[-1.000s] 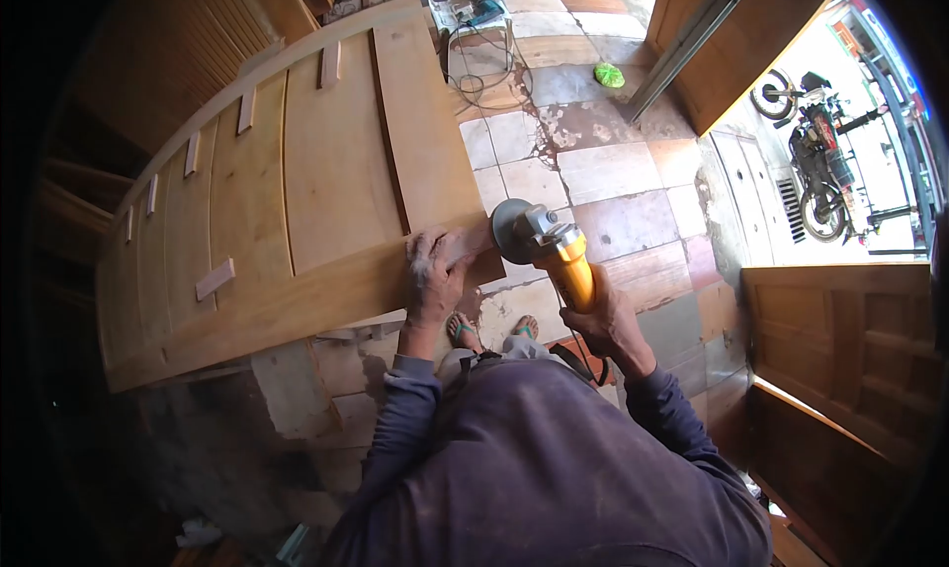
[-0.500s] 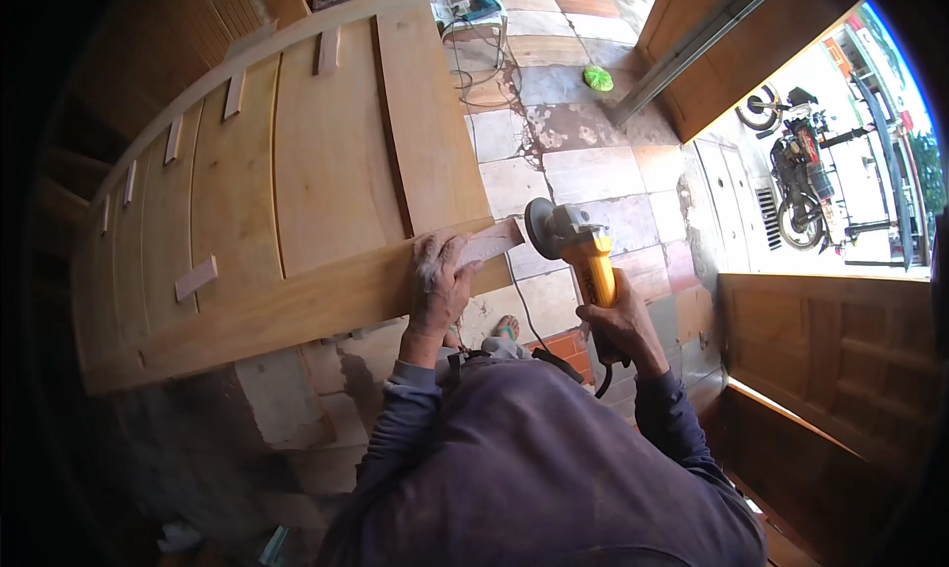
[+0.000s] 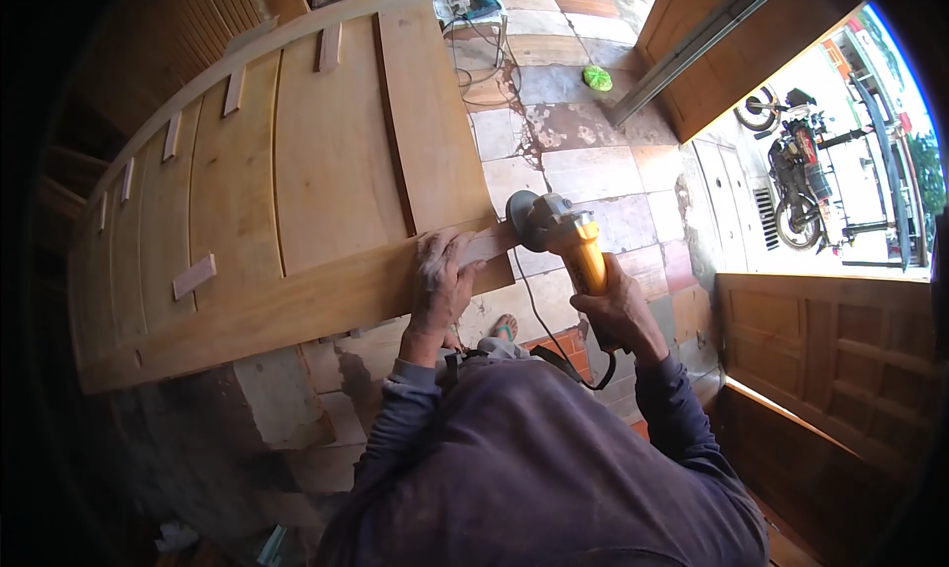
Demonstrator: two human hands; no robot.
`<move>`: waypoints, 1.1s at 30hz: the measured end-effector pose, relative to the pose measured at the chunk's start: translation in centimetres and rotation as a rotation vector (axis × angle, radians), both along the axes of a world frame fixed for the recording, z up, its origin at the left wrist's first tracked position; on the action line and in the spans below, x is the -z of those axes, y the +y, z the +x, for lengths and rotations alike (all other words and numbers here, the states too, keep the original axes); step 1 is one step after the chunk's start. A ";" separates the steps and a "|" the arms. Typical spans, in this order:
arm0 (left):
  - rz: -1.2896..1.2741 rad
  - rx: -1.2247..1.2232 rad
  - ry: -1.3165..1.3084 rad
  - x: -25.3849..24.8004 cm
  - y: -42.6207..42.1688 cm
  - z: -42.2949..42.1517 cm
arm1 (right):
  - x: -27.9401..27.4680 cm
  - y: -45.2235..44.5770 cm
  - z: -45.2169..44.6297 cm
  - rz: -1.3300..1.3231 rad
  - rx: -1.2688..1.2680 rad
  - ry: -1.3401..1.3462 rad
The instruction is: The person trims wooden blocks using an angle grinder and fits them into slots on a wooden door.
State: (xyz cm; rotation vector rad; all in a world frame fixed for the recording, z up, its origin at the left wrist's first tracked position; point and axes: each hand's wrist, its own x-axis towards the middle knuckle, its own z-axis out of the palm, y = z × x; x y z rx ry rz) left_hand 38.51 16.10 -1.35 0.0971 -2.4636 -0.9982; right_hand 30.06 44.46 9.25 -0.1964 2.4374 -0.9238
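Observation:
My right hand [image 3: 615,308] is wrapped round the yellow body of an angle grinder [image 3: 585,256]. The grinder's dark round disc meets the free end of a small wooden strip [image 3: 488,244]; whether it presses on it or only just reaches it I cannot tell. With closed fingers my left hand [image 3: 442,275] grips that strip on the near corner of a large wooden door panel [image 3: 336,162]. The strip's end sticks out past the panel's edge. Several similar small wooden strips [image 3: 233,91] lie spread over the panel.
A stool [image 3: 491,35] holding a blue power tool [image 3: 481,8] stands beyond the panel. The grinder's cord [image 3: 539,315] hangs near my feet. A green bundle [image 3: 596,78] lies on the tiled floor. Wooden panels [image 3: 830,354] stand to the right, and a motorcycle [image 3: 799,167] is parked outside.
The grinder in my right hand has moved left, bringing its disc from beside the strip to its end. My left hand keeps its hold in nearly the same place.

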 end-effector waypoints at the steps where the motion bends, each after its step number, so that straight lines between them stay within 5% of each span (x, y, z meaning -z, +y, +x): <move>1: 0.005 0.000 0.002 -0.2 0.0 0.0 | 0.2 0.1 -0.3 -0.009 0.009 -0.008; 8: 0.020 -0.007 0.004 -0.2 0.0 -0.2 | 1.3 1.3 -0.3 -0.185 0.165 -0.272; 14: 0.009 -0.010 0.000 -0.3 0.1 -0.2 | 2.2 1.2 1.0 -0.147 0.090 -0.095; 33: 0.002 0.011 -0.028 -0.6 -0.3 0.0 | 2.7 2.6 -0.1 -0.344 0.182 -0.416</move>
